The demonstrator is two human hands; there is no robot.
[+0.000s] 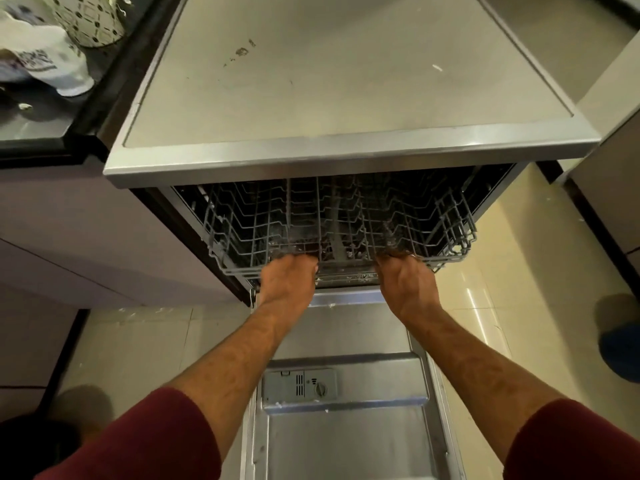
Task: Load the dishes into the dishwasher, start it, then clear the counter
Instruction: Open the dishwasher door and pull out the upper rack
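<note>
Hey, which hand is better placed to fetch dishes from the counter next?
Left, probably. The left hand grips the rack on the side nearer the dark counter, which sits to the left; the right hand would have to cross over.

A patterned white-and-dark container (92, 20) stands at the upper left, just beside a white cloth with dark print (45, 60). Below lies a glossy cream tiled floor (485, 306). A blue object (621, 344) sits at the right edge.
</note>
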